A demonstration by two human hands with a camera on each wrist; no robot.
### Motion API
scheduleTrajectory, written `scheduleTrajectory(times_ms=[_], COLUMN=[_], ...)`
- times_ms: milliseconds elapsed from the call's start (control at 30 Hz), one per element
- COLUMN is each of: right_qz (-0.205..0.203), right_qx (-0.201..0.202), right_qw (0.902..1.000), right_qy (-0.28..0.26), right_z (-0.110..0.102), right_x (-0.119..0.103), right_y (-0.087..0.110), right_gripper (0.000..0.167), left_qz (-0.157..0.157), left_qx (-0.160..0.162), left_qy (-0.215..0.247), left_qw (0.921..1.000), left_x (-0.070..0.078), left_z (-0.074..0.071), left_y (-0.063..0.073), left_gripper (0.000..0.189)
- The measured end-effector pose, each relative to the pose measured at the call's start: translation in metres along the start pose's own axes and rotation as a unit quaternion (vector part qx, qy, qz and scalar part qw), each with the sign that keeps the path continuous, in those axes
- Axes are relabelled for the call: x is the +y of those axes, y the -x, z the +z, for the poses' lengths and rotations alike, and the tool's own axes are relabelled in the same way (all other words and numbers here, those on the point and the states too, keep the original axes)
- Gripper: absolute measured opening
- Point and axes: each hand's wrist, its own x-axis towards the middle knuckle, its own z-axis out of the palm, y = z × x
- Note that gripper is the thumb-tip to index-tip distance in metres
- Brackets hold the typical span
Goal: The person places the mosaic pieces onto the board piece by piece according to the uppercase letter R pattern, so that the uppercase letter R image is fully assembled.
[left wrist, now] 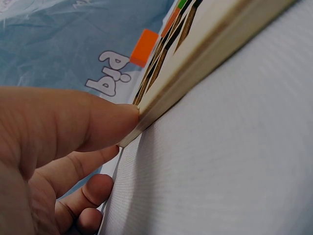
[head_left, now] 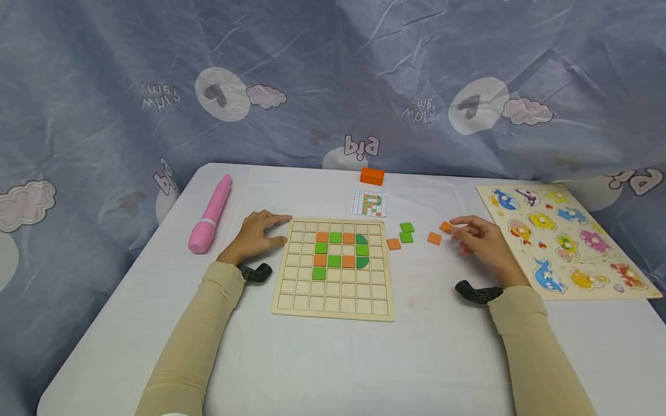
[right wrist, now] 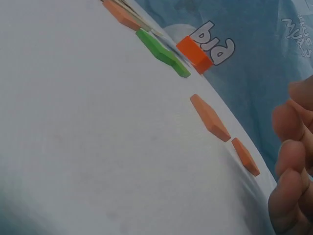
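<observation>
My left hand (head_left: 255, 234) rests at the far left corner of a wooden grid board (head_left: 333, 300). In the left wrist view the thumb (left wrist: 110, 122) touches the board's side edge, and the other fingers lie by the corner. Orange and green square tiles and two dark green rounded pieces form a P-like figure on the grid. Over the right side of the table, my right hand (head_left: 481, 240) has its fingers loosely bent beside an orange tile (right wrist: 245, 156). A second orange tile (head_left: 434, 238) lies just left of it. Nothing shows between those fingers.
Two green tiles (head_left: 406, 233) and another orange tile (head_left: 394, 244) lie right of the board. Behind it are a pattern card (head_left: 370, 203) and an orange block (head_left: 372, 176). A pink microphone-shaped object (head_left: 210, 215) lies left; a sea-animal puzzle board (head_left: 572, 240) lies right.
</observation>
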Motion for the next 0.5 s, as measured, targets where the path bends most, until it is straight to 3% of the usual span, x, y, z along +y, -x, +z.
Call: scheduleTrajectory(times_ms=[500], right_qz=[0.029], right_qx=[-0.002], right_qw=[0.9975], right_qy=[0.064], right_z=[0.013], right_x=[0.010], right_y=[-0.002], right_gripper=[0.038], left_qz=[-0.004], left_qx=[0.001], left_qy=[-0.001], left_qw=[1.0000], left_x=[-0.002], left_z=[0.001], left_y=[0.000], left_gripper=[0.058])
